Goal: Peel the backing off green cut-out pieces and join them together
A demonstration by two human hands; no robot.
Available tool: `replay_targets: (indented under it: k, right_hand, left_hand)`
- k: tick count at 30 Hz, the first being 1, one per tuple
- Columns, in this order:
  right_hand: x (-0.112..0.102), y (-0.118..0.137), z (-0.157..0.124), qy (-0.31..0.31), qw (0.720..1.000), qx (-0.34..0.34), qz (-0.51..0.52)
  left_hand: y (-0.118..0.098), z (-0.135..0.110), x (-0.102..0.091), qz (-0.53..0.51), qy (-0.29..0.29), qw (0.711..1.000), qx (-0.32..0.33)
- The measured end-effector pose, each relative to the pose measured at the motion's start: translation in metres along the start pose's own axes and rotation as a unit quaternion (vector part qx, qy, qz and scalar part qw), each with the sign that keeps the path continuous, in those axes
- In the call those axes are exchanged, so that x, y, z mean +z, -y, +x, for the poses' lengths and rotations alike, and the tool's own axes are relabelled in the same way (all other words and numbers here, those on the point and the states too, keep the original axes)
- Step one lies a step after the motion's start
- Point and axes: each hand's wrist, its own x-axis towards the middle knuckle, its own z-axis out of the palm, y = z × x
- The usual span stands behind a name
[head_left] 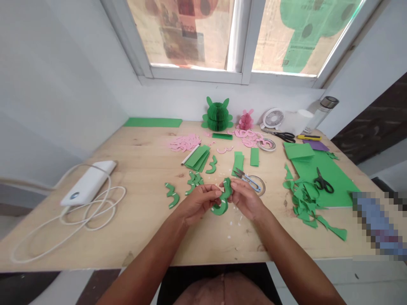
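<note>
A curved green paper cutout [219,208] with small white strips on it is held over the table's front middle. My left hand [201,202] pinches its left side, and my right hand [246,198] grips its upper right end. Similar green cutouts lie nearby: one wavy piece [172,195] to the left, an overlapping pile [193,181] just behind my left hand, and another piece [211,164] farther back. Blue-handled thread snips [249,180] rest beyond my right hand, beside a clear tape roll [262,186].
Green scraps [305,199], black scissors [323,182] and a green sheet [338,178] lie at right. Pink cutouts [184,142], a green honeycomb paper figure [218,116] and a small fan [272,118] are at the back. A white power bank [89,182] with a looped cable sits left.
</note>
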Motion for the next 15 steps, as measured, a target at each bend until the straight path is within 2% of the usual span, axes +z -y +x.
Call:
replay_targets:
  k: [4,9,11,15]
  right_hand:
    - [0.0018,0.0048,-0.0044,0.028,0.998,0.044,0.035]
    - [0.0003,0.0038,-0.0048,0.036,0.997,0.05,0.048]
    - [-0.0003,0.0031,-0.0044,0.032,0.997,0.041,0.049]
    - [-0.0003,0.0027,-0.004,0.023,0.999,0.028,0.028]
  left_hand:
    - [-0.0013,-0.0009,0.0003,-0.006,0.018,1.0,-0.012]
    - [-0.0001,-0.0003,-0.0016,0.018,0.02,1.0,0.003]
    - [0.0001,-0.0006,-0.0022,0.049,-0.002,0.998,0.03]
    - [0.0,-0.005,0.0002,0.124,-0.109,0.979,0.124]
